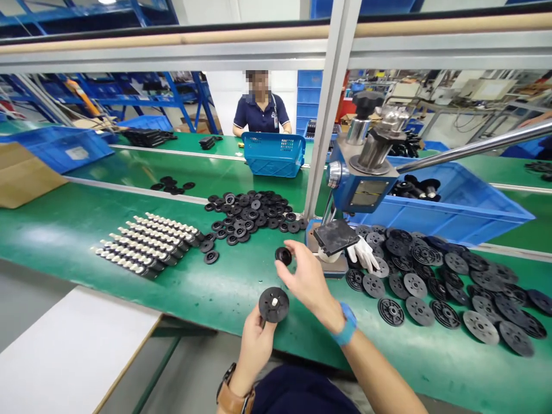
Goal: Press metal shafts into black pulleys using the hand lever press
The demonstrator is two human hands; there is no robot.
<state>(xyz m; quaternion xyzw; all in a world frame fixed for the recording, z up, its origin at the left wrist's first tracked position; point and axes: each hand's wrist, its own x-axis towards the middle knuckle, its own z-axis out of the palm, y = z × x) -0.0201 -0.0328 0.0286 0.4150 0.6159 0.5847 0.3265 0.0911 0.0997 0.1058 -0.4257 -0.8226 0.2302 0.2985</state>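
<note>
Green bench (233, 287) w/ pile of sm. black discs (254, 215) at far side, spread of lg. discs (431, 282) on R, nr blue press (345, 178). L hand (256, 339) grips lg. black disc w/ white ctr (268, 311), low by bench's near edge; can't tell what's under it. R hand (307, 282) pinches sm. black ring (283, 256) just beyond, apart. Both prob. light, stiff plastic, maybe slick, not v. fragile. Best hold: outer rims, thumb vs. fingers, off white ctr.
</note>
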